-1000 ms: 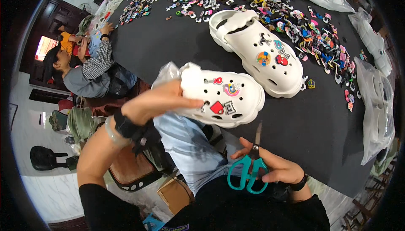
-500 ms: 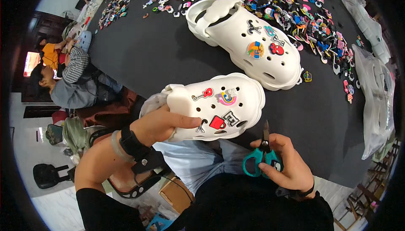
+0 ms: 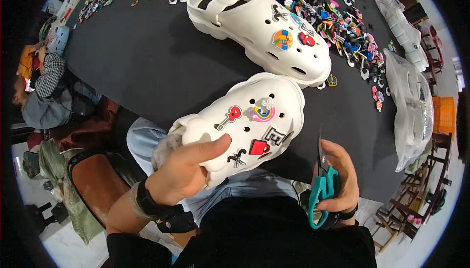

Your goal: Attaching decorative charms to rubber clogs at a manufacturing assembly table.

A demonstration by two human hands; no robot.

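A white clog (image 3: 210,118) is tilted at the near table edge, with my left hand (image 3: 181,177) gripping its heel end, thumb on top. Its upper carries a red guitar charm (image 3: 230,117), a rainbow charm (image 3: 264,113), a red bag-like charm (image 3: 259,147), a black-and-white letter charm (image 3: 274,135) and a dark dagger-like charm (image 3: 237,158). My right hand (image 3: 346,177) holds teal-handled scissors (image 3: 319,194), blades pointing up, apart from the clog. Beyond lies a second white clog (image 3: 245,28) with several charms, its toe close to the held one.
Heaped colourful shoe charms (image 3: 342,28) cover the far right of the black table (image 3: 127,62). One small yellow charm (image 3: 332,80) lies by the far clog's toe. Clear plastic bags (image 3: 409,111) line the right edge. At left another person (image 3: 49,101) sits by the table.
My view has shifted, so the table things sit further left. The held clog has turned and tilted more toward me. The scissors have swung more upright in my right hand.
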